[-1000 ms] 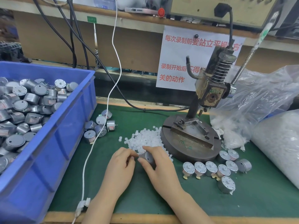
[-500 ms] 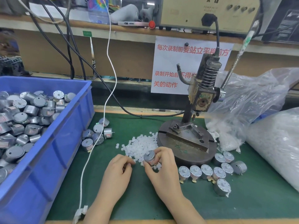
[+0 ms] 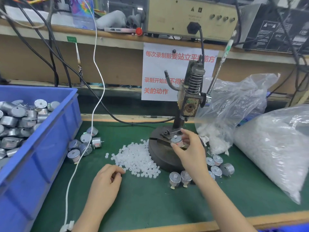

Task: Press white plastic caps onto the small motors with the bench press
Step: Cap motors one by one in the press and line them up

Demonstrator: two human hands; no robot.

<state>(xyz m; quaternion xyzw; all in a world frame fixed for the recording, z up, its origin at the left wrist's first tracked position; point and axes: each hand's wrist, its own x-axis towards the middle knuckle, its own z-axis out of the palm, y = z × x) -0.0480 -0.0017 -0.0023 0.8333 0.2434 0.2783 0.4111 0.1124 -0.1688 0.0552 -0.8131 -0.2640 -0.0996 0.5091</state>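
Silver motor (image 3: 176,141), white-capped, pinched at sides by right hand (image 3: 192,154) fingers (image 3: 187,133) on bench press (image 3: 189,104) base; judged light, rigid, slippery. Left hand (image 3: 103,183) curled beside caps (image 3: 137,158), grip unclear.

Paper sign (image 3: 160,71) with red text, beige power supply (image 3: 175,17), white cable (image 3: 104,88)

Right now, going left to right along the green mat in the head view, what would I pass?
Blue bin of motors → loose motors → pile of white caps → bench press, where the right hand holds a motor → capped motors → big clear bag of white parts.
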